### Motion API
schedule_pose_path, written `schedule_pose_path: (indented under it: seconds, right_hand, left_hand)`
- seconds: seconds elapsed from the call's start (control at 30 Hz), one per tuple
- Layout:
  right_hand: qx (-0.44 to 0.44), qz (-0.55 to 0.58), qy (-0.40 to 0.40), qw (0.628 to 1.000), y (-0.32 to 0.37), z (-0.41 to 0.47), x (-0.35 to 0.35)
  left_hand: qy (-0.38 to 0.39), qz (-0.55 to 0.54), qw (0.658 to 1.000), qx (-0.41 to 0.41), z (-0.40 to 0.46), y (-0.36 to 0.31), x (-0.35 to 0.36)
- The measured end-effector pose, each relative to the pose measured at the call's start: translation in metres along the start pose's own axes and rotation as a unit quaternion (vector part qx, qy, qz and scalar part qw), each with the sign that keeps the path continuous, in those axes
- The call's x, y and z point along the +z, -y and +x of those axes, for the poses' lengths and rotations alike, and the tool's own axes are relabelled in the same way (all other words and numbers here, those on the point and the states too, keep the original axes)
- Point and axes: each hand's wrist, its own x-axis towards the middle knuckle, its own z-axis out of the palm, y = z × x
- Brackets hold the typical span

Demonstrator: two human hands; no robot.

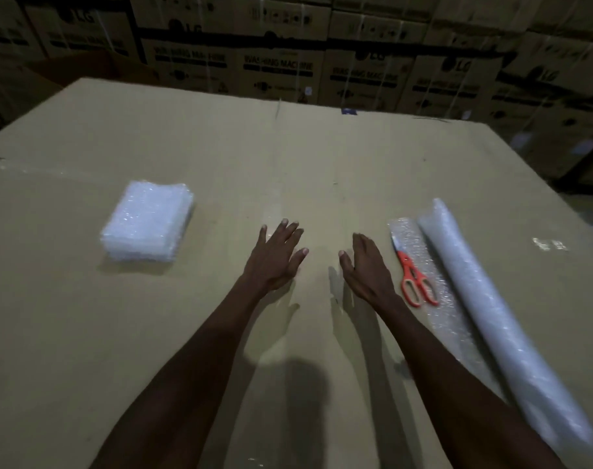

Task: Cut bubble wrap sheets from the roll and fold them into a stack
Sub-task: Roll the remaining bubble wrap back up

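Your left hand [277, 257] is lying open, fingers spread and straight, palm down over the cardboard work surface [288, 170], holding nothing. Your right hand [366, 265] is doing the same just beside it, fingers together and straight, empty, with a narrow gap of bare cardboard between the two thumbs. Whether the palms are pressing on the cardboard or hovering just above it, you cannot tell from this view.

To the right of your right hand, the orange-handled scissors [414, 277] are lying closed on the loose flap of bubble wrap [440, 299] that is trailing from the bubble wrap roll [491, 316]. The roll is lying lengthwise just beyond that flap.

Well apart on your left, the stack of folded bubble wrap sheets [149, 220] is sitting on the cardboard.

Behind the work surface, washing machine cartons [278, 69] are standing in rows.
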Motion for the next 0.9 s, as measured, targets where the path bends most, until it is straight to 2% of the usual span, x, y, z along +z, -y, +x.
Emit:
schedule_pose_path:
  seconds: [0.17, 0.33, 0.53, 0.63, 0.9]
  right_hand:
    - [0.023, -0.044, -0.02, 0.999, -0.092, -0.02, -0.025]
    - [0.058, -0.055, 0.003, 0.997, -0.131, -0.032, -0.033]
    - [0.061, -0.023, -0.008, 0.998, -0.133, -0.039, -0.027]
    - [0.02, -0.035, -0.013, 0.999, -0.13, -0.041, -0.021]
    - [-0.104, -0.016, 0.044, 0.993, -0.086, -0.076, 0.006]
  left_hand:
    - [0.01, -0.002, 1.0, -0.018, 0.004, -0.067, 0.03]
    - [0.022, 0.017, 0.999, -0.031, -0.001, -0.099, 0.045]
    - [0.05, 0.037, 0.997, -0.043, -0.008, -0.108, 0.047]
    - [0.061, 0.043, 0.996, -0.039, -0.01, -0.105, 0.05]
    - [0.103, 0.076, 0.991, -0.033, -0.038, -0.094, 0.039]
